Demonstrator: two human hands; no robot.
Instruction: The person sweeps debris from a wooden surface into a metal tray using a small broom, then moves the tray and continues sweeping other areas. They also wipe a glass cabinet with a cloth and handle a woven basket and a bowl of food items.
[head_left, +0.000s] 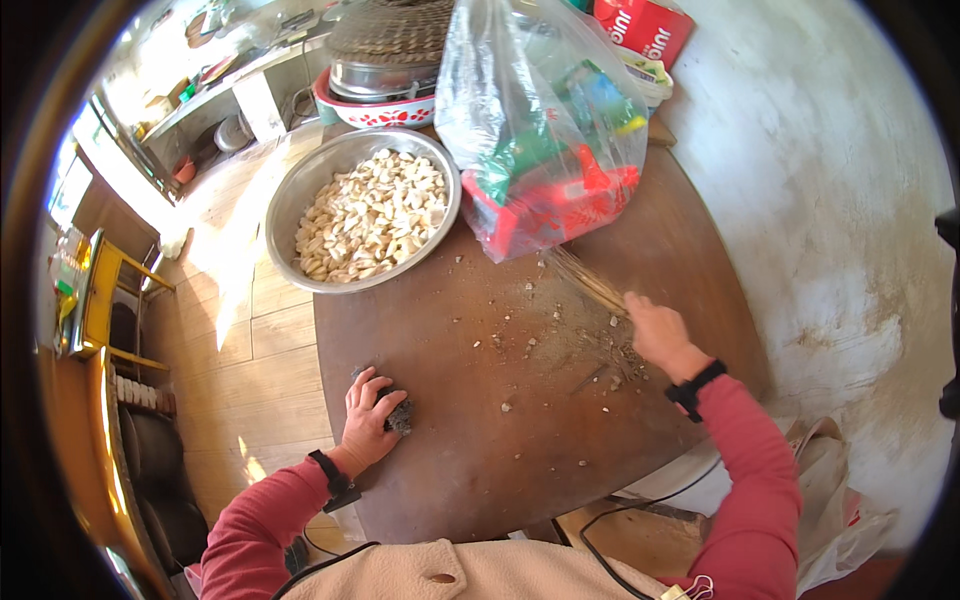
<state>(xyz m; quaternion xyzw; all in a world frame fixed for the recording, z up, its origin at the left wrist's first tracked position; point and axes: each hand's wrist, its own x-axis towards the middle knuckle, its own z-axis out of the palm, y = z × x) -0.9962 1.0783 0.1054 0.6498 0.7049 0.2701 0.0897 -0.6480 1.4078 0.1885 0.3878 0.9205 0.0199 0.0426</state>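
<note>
My right hand (660, 334) grips a straw hand brush (585, 277) at the right of the brown wooden table (450, 480). The brush points away from me to the left, and its far end lies close to the clear plastic bag. Dirt and small crumbs (611, 356) are heaped beside this hand, with more bits scattered across the tabletop. At the table's left edge, my left hand (373, 416) is closed over a dark grey rag or pad (399, 418), mostly hidden under the fingers. Beyond it stands a metal basin (281, 251) of pale garlic cloves (367, 214).
The clear plastic bag (487, 97) holds red and green packages. Behind the basin, an enamel bowl (390, 114) carries a metal pot (375, 81) under a woven lid (390, 34). A wall (832, 195) borders the right. A black cable (637, 504) hangs near my body.
</note>
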